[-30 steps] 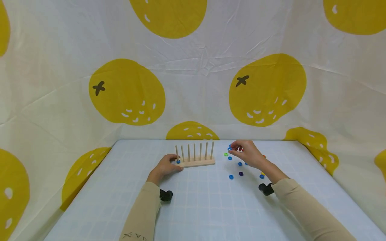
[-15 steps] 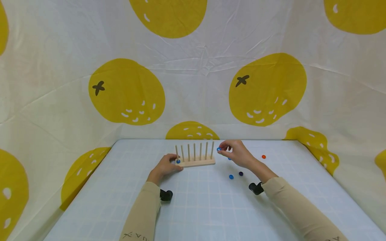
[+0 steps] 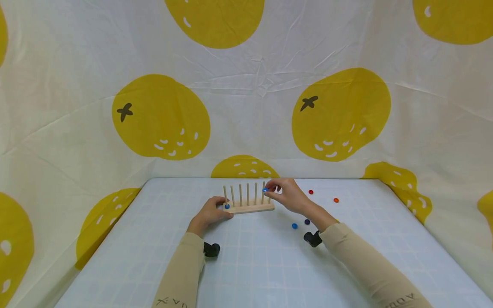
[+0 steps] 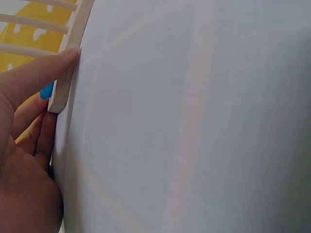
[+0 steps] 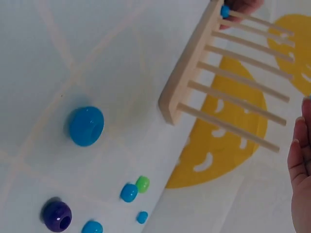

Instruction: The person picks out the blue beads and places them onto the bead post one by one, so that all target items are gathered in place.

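Observation:
My left hand (image 3: 209, 214) holds the left end of a wooden peg rack (image 3: 248, 209), thumb along the front of the base and fingers behind it. Several thin upright pegs stand in a row on the rack. At the foot of the leftmost peg sits one blue bead (image 3: 227, 206). Between thumb and fingertips, my right hand (image 3: 289, 196) pinches another blue bead (image 3: 265, 190) at the upper part of the rack's right-hand pegs, partly hiding the rightmost one. Whether that bead touches a peg, I cannot tell. The right wrist view shows the right hand (image 5: 302, 160) beside the peg tips.
Loose beads lie right of the rack: blue (image 3: 294, 226), purple (image 3: 307, 222), red (image 3: 310, 192) and orange (image 3: 336, 200). A green bead (image 5: 142, 184) and more blue ones appear in the right wrist view. A patterned cloth (image 3: 250, 107) hangs behind the table (image 3: 246, 273).
My right hand has carried the pinched blue bead leftward from the loose beads to the right-hand pegs, uncovering the red bead. The left hand and the rack have stayed in place.

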### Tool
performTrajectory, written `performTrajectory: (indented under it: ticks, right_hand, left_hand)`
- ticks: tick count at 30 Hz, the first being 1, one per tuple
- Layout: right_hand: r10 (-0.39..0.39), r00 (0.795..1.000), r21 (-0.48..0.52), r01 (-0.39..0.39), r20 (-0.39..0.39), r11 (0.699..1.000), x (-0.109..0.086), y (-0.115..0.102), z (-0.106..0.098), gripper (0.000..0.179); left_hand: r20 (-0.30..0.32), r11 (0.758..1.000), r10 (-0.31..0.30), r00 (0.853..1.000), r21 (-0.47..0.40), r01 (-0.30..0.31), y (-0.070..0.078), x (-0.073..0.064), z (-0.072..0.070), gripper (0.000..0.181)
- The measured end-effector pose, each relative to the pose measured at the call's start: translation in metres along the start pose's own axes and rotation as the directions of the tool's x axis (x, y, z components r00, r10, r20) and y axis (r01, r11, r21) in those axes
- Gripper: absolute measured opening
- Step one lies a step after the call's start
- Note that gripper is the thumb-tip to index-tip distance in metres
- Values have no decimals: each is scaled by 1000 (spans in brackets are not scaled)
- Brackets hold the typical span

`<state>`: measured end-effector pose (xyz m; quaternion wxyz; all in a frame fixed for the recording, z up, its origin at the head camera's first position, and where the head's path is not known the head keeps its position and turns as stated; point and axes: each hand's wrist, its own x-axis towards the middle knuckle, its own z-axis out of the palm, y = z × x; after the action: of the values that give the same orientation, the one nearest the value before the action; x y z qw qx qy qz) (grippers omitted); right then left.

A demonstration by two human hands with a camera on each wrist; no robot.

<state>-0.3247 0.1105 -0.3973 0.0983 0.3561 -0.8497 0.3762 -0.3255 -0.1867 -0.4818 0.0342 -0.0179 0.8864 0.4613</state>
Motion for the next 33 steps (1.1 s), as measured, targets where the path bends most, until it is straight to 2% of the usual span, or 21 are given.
performTrajectory:
  ticks: [8,18,25,33]
  right_hand:
    - [-24,1000,21,24,5,999,12,-11,12,13]
    - [-12,1000,36,11,19,999,28,-23,26,14]
    - [-57,998,19,56,25,998,42,-31,36,16]
    - [-58,997,18,57,44,998,56,-41,50,18]
  left_hand:
    - [1,1000,-5,1000,-3,5,2,-1,-1,65]
    - [8,1000,-30,1000,9,30,4,-1,-1,64]
    - [19,1000,1,1000,3,-1,5,-3,-3,60]
    - [20,1000,28,999,-7,-27,4,-3,-3,56]
